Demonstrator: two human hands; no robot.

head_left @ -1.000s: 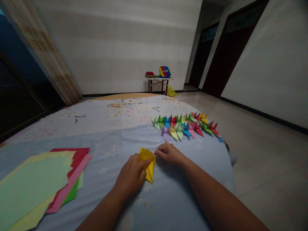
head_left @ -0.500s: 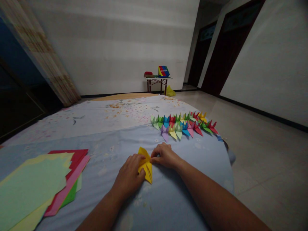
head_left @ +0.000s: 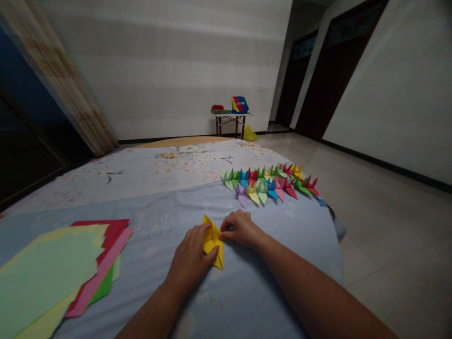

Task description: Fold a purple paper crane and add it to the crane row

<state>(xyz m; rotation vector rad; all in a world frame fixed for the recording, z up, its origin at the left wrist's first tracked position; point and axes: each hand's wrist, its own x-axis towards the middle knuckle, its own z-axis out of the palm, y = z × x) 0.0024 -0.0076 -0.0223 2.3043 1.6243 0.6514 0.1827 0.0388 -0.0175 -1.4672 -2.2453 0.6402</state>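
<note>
A partly folded piece of yellow origami paper lies on the blue cloth in front of me, its crease lines showing. My left hand holds its left side, with the fingers along the upper left edge and the thumb pressing on the lower part. At the right edge, the thumb and fingertips of my right hand are pinched on the paper. Behind them, folded paper cranes in many colours stand in rows.
To the left lies a stack of coloured paper sheets, pale green on top. Blue and white flowered cloths cover the round table, whose edge runs down on the right. Across the room, a small table carries a colourful box.
The slit between the lower flaps of the yellow paper no longer shows; a flat folded face is there now. My left thumb has shifted slightly right onto it.
</note>
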